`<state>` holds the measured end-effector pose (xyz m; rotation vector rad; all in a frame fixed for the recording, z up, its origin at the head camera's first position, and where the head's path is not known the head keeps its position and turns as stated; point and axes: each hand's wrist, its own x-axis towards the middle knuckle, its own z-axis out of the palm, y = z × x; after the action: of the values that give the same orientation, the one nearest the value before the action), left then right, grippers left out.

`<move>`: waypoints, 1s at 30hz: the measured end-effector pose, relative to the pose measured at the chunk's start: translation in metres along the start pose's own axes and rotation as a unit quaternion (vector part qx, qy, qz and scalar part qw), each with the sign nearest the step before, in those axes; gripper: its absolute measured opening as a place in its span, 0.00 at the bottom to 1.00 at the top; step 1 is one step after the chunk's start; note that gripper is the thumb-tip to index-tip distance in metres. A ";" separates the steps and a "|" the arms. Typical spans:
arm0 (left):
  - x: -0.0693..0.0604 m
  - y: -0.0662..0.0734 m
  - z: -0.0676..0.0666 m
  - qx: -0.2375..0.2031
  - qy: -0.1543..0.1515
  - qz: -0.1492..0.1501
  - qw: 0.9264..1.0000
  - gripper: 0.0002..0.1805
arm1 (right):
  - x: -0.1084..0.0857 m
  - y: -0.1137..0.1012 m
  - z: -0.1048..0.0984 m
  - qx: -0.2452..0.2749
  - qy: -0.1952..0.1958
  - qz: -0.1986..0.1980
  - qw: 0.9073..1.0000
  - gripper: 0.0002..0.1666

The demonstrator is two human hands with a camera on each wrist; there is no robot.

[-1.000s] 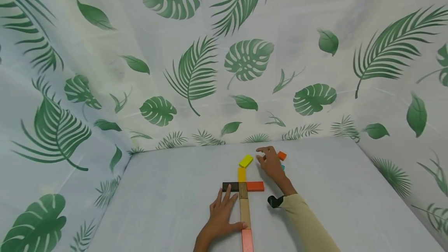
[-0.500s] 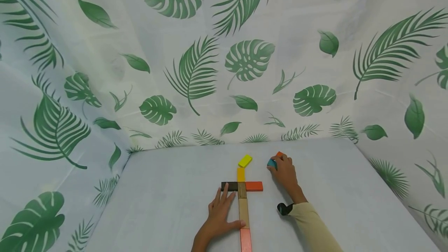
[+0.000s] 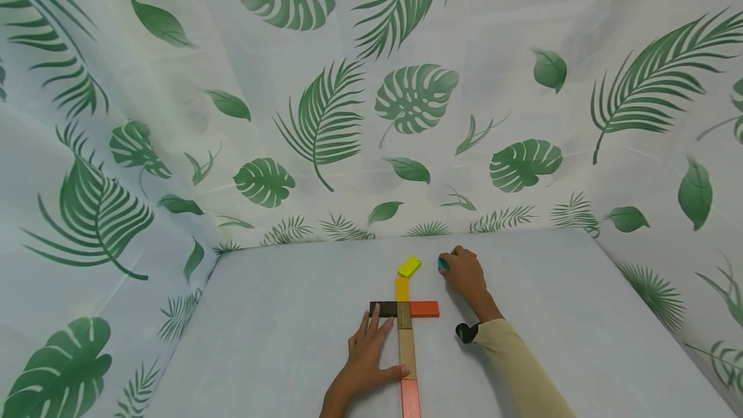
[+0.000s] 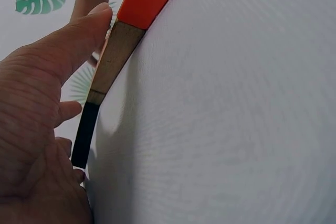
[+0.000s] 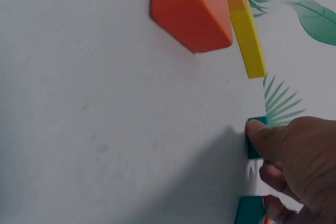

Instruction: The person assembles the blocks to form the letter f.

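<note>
My right hand (image 3: 467, 277) pinches a teal block (image 5: 254, 150) between thumb and fingers, at the back right of the table. Beside its lower fingers in the right wrist view is a second teal block (image 5: 249, 211). An orange block (image 3: 473, 255) shows partly behind the hand. My left hand (image 3: 367, 357) lies with its fingers spread over a black block (image 3: 383, 309), its thumb touching the tan wooden block (image 3: 407, 350). A brown wooden block (image 3: 404, 315) joins the black one, with a red block (image 3: 424, 309) on its right.
An amber block (image 3: 402, 289) continues the line upward, and a yellow block (image 3: 409, 266) stands angled off its end. A pink block (image 3: 410, 398) lies at the near end. White leaf-printed cloth (image 3: 331, 211) hangs behind the white table (image 3: 278, 321).
My right hand has gone from above the table right to the teal blocks, gripped one, and drawn it slightly left toward the yellow block. The left hand stays in place.
</note>
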<state>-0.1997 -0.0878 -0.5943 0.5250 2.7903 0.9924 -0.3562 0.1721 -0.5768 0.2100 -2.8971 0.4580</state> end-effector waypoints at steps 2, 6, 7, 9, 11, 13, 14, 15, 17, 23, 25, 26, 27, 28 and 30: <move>0.000 0.000 0.000 0.000 -0.003 -0.003 1.000 0.54 | 0.005 -0.004 0.003 0.010 -0.017 -0.010 1.000 0.22; 0.000 0.002 0.001 0.000 -0.015 -0.020 1.000 0.54 | 0.011 -0.011 0.006 0.073 -0.044 -0.001 0.996 0.22; 0.000 0.002 0.001 0.000 -0.016 -0.021 1.000 0.54 | 0.011 -0.013 0.006 0.092 -0.049 0.007 0.995 0.23; 0.000 0.004 0.000 0.001 -0.019 -0.024 1.000 0.54 | 0.012 -0.014 0.007 0.124 -0.050 0.017 0.991 0.23; 0.001 0.003 0.001 0.001 -0.017 -0.025 1.000 0.54 | 0.013 -0.014 0.009 0.143 -0.047 0.022 0.988 0.23; 0.001 0.002 0.001 0.009 -0.014 -0.022 1.000 0.54 | 0.015 -0.014 0.010 0.152 -0.045 0.025 0.987 0.23; 0.002 0.001 0.002 0.010 -0.013 -0.022 1.000 0.54 | 0.015 -0.014 0.010 0.156 -0.043 0.022 0.987 0.23; 0.001 0.000 0.002 0.013 -0.011 -0.021 1.000 0.54 | 0.016 -0.014 0.011 0.160 -0.042 0.019 0.986 0.23; 0.001 0.000 0.002 0.016 -0.006 -0.020 1.000 0.55 | 0.016 -0.015 0.009 0.165 -0.040 0.014 0.985 0.22; 0.001 0.000 0.001 0.018 -0.004 -0.017 1.000 0.54 | 0.016 -0.014 0.010 0.175 -0.032 0.008 0.984 0.22; 0.001 0.000 0.002 0.014 -0.006 -0.019 1.000 0.54 | 0.016 -0.013 0.011 0.177 -0.033 0.010 0.984 0.22; 0.001 0.000 0.002 0.012 -0.007 -0.020 1.000 0.54 | 0.016 -0.013 0.011 0.179 -0.034 0.010 0.983 0.22; 0.001 -0.001 0.002 0.011 -0.008 -0.021 1.000 0.54 | 0.017 -0.013 0.012 0.179 -0.035 0.010 0.983 0.22; 0.001 -0.001 0.002 0.012 -0.008 -0.021 1.000 0.54 | 0.017 -0.013 0.012 0.178 -0.034 0.009 0.983 0.22; 0.001 -0.001 0.002 0.015 -0.005 -0.020 1.000 0.54 | 0.018 -0.012 0.013 0.178 -0.032 0.007 0.984 0.21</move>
<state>-0.2004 -0.0869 -0.5967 0.4760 2.7996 0.9387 -0.3738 0.1546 -0.5814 0.2612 -2.8563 0.9880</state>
